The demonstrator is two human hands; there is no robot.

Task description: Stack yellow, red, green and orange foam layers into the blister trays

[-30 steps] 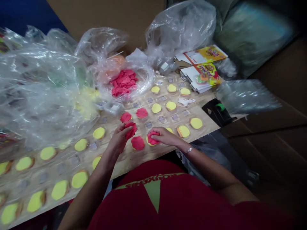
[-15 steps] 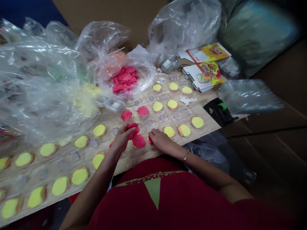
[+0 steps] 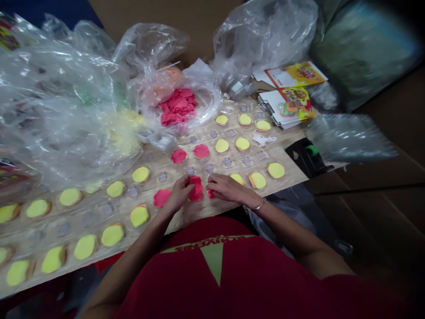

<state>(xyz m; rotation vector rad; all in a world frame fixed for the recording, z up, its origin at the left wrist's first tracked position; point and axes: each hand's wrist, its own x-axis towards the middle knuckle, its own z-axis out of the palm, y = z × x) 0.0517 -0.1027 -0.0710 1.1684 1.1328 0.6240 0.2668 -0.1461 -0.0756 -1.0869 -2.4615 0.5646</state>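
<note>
Flat, ragged red disc (image 3: 197, 190) was touched by the curled left hand (image 3: 180, 194), near the front of the wood-grain desk (image 3: 294, 173); second red piece (image 3: 210, 193) was partly covered by the bent right hand (image 3: 226, 188). Grips couldn't be told. Smooth yellow rounds (image 3: 140, 216) were set in rows; crinkled clear bags (image 3: 63, 97) were heaped before a brown panel (image 3: 202, 31).

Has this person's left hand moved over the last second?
Yes: the left hand has shifted slightly right and nearer the red shirt, judged against the leftmost red piece in the farther row.
</note>
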